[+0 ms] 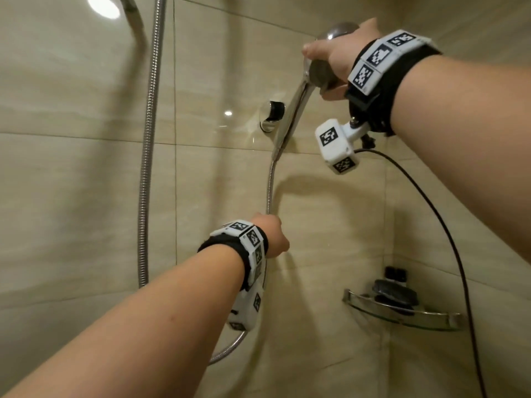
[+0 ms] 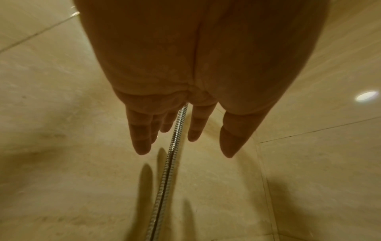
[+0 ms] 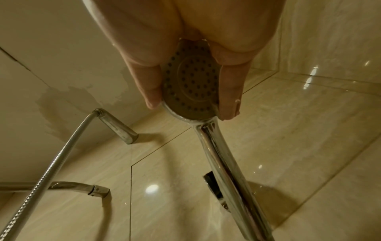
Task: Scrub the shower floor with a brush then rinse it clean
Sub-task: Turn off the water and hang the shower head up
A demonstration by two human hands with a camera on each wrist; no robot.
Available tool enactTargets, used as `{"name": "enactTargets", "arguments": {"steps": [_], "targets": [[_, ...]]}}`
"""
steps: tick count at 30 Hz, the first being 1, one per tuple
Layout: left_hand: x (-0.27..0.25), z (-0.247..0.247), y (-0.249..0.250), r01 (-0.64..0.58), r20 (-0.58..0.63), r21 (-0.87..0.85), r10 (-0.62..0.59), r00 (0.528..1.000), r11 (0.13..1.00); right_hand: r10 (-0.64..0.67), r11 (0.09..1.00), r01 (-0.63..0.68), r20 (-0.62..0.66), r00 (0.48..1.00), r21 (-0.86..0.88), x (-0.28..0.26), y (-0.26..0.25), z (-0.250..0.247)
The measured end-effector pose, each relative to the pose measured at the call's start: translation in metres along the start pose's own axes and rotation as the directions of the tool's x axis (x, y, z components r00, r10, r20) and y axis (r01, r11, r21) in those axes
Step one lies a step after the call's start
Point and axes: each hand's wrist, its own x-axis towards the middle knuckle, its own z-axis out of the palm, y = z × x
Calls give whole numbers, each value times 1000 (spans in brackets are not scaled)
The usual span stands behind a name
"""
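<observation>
My right hand (image 1: 319,71) is raised high and grips the chrome shower head (image 1: 342,28) round its rim. In the right wrist view the thumb and fingers of that hand (image 3: 188,109) clasp the perforated spray face (image 3: 191,78). No water comes out. The handle (image 1: 293,119) slants down to the metal hose (image 1: 269,185). Lower down, my left hand (image 1: 273,239) has straight fingers, and the hose (image 2: 164,179) runs between them in the left wrist view. No brush is in view, and the shower floor is hidden.
The wall holder (image 1: 271,114) sits just left of the handle. A second metal hose (image 1: 148,139) hangs at the left below a fixed shower arm (image 1: 133,12). A glass corner shelf (image 1: 425,320) at lower right carries dark objects (image 1: 395,291). A black cable (image 1: 448,239) hangs from my right wrist.
</observation>
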Motion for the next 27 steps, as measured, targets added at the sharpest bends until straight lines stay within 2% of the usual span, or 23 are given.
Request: {"name": "enactTargets", "arguments": {"steps": [5,9,19,23,27], "targets": [[11,2,-8,-15,15,-9,15,1000,1000,-53,997,52,-20,998,-49,9,-8,4],[17,7,-13,-12,37,-38,13,999,999,-78,997,77,-54,996,-21,11,-10,10],[22,6,-14,-51,50,-106,57,997,993,-126,989,132,80,989,-72,13,-10,4],[21,2,-13,-48,31,-118,52,998,992,-127,992,127,6,992,-17,17,-15,1],[16,-3,-15,-52,-57,-155,43,997,987,-104,995,104,-47,993,-10,22,-18,-1]]}}
